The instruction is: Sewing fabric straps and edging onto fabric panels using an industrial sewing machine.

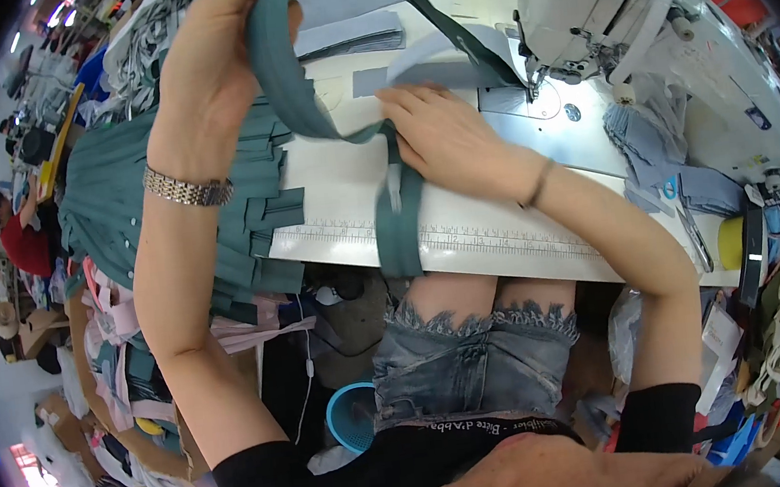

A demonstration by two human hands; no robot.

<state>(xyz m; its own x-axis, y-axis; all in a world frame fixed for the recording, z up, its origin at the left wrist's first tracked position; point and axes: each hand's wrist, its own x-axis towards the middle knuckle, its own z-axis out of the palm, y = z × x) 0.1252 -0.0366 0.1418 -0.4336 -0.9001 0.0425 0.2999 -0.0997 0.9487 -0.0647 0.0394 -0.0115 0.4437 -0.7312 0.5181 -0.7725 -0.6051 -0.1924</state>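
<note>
A long dark green fabric strip (276, 61) loops up from the white sewing table, runs to the sewing machine's needle area on the right, and hangs over the front edge at its other end. My raised left hand (231, 41), at the upper left, has its fingers curled round the loop. Lower down, my right hand (450, 137) closes on the strip just above the tabletop, its thumb side hidden. The white sewing machine (584, 4) stands to the right of both hands, its presser foot over a metal plate (540, 137).
Left of the hands lies a pile of green fabric pieces (132, 185). Grey fabric pieces (354, 35) lie at the back, with more grey cloth (640, 136) beside the machine. Scissors (695, 235) rest at the right. A blue basket (353, 418) stands on the floor. People work beyond the table.
</note>
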